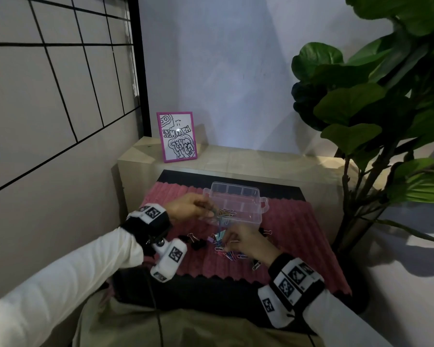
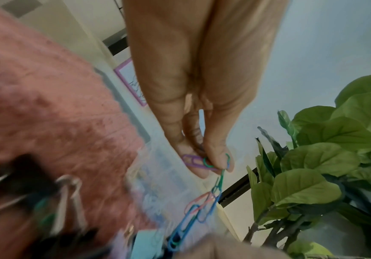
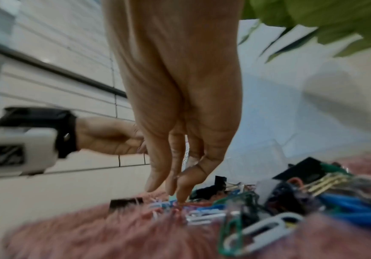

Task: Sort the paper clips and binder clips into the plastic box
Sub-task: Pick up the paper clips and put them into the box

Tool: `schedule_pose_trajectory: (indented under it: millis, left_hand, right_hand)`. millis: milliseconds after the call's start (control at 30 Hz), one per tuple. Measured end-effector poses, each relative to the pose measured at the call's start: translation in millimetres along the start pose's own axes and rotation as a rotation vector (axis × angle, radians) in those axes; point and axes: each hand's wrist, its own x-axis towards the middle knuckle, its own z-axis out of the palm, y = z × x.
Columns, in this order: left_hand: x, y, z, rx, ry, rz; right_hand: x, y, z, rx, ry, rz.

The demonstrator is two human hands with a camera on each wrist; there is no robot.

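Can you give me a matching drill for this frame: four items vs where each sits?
Column 1:
1. clear plastic compartment box
2. chain of coloured paper clips
3. black binder clips
4. pink-framed doodle picture

Column 2:
A. loose on the pink rug
B. on the beige ledge
C. dangling from the left hand
D. open, at the rug's far side

Pairs: 1-D, 2-C, 3-A, 4-B
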Motion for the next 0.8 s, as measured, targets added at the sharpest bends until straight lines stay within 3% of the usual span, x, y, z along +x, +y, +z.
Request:
schedule_pose_trajectory:
  millis: [133,233,367,600,800]
  left_hand:
    - [29,27,-21,0.099,0.091,0.073]
    - [57,42,-28,0.311,0.196,0.065]
    - [84,35,-19,0.478,0.135,-0.013]
    - [83,17,-12,0.627,-0.157,-0.089]
    - [72,13,-20,0.564,-0.101,-0.026]
  right_hand:
    - [-3,2,10,-0.189,-0.003,-0.073]
    - [-5,2,18,-0.331,0.003,-0.161]
    - [-3,3,20,-0.340,0.058,-0.233]
    - [-3,11,0,0.176,0.154,-0.069]
    - [-1,16,-25,0.442,0.248,0.002]
